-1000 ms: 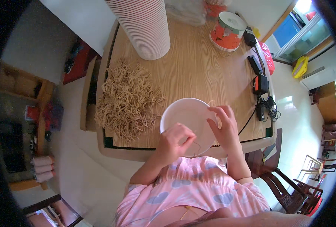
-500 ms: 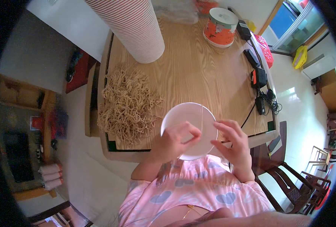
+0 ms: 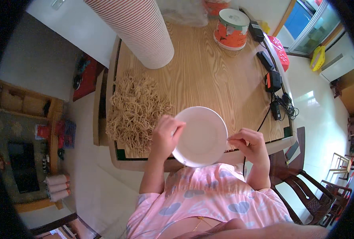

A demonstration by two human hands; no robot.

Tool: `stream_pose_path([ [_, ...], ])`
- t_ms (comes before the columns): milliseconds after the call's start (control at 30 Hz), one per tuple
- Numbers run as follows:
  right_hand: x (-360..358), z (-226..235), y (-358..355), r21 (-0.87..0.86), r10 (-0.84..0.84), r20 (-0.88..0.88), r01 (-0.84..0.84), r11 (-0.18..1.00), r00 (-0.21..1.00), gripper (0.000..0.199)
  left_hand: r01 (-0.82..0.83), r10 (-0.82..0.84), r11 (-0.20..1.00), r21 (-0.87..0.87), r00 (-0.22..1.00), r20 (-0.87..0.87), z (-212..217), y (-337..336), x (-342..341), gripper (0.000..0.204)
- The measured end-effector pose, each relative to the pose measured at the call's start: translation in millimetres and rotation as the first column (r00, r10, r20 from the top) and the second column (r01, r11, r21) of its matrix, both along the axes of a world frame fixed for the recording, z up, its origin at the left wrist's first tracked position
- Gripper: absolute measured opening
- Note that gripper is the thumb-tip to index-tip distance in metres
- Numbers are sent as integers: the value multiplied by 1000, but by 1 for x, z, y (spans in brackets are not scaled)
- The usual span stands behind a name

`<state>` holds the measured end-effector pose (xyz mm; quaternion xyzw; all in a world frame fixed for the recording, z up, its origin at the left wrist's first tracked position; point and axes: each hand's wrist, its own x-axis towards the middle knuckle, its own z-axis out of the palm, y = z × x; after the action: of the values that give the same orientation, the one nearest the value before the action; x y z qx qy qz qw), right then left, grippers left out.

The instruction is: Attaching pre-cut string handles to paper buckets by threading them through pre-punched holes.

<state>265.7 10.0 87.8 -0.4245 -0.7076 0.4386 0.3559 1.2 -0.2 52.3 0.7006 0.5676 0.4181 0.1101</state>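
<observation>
Head view, looking straight down. Surface (image 3: 208, 75): rectangular wooden top, light grain, dark trim strip along the near edge.

Left hand (image 3: 164, 137): fingers curled over the left rim of a white paper bowl (image 3: 201, 136), clamped on it. Right hand (image 3: 250, 145): fingertips pinched together at the bowl's right rim, touching it; whether it grips the rim itself or something thin there, cannot tell. Bowl is held over the near edge of the surface, open side up, inside bare white.

Just left of the bowl: loose heap of dry tan noodles (image 3: 135, 109), lying on the surface, touching or nearly touching the left hand.

Far left of the surface: tall stack of ribbed paper cups (image 3: 139, 30), lying tilted toward the camera. Far side, right of centre: orange printed tub with a pale lid (image 3: 230, 28), upright. Clear plastic bag (image 3: 185, 12) between the stack and the tub.

Right edge: black adapters and a tangle of black cable (image 3: 278, 101); a pink basket (image 3: 279, 53) beyond them.

Room: pale tiled floor (image 3: 316, 115) on the right, glossy. Dark wooden chair (image 3: 304, 195) at lower right. Wooden shelving (image 3: 25, 105) at left. Person wears a pink top with pale hearts (image 3: 212, 203).
</observation>
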Motion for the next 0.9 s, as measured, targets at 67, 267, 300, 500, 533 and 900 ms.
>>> stream_pose_path([
  [67, 1, 1, 1, 38, -5, 24, 4, 999, 1000, 5, 23, -19, 999, 47, 996, -81, -3, 24, -4, 13],
  [267, 1, 5, 0, 8, 104, 89, -105, 994, 991, 6, 221, -219, 975, 13, 973, -71, 5, 49, -5, 12],
  [300, 5, 2, 1, 28, 183, 60, -185, 982, 981, 6, 224, -223, 974, 12, 972, -72, 3, 49, -4, 12],
  [500, -12, 13, -1, 6, 549, 46, -550, 835, 834, 8, 426, -379, 885, -190, 894, 241, 3, 61, 3, 11],
  [533, -24, 17, -2, 23, 590, 45, -592, 806, 806, 8, 556, -470, 803, -213, 812, 346, 1, 68, 2, 10],
  [900, -106, -11, -15, -127, 362, -393, -439, 889, 845, 11, 826, -670, 284, -487, 535, 515, 35, 120, 4, 11],
])
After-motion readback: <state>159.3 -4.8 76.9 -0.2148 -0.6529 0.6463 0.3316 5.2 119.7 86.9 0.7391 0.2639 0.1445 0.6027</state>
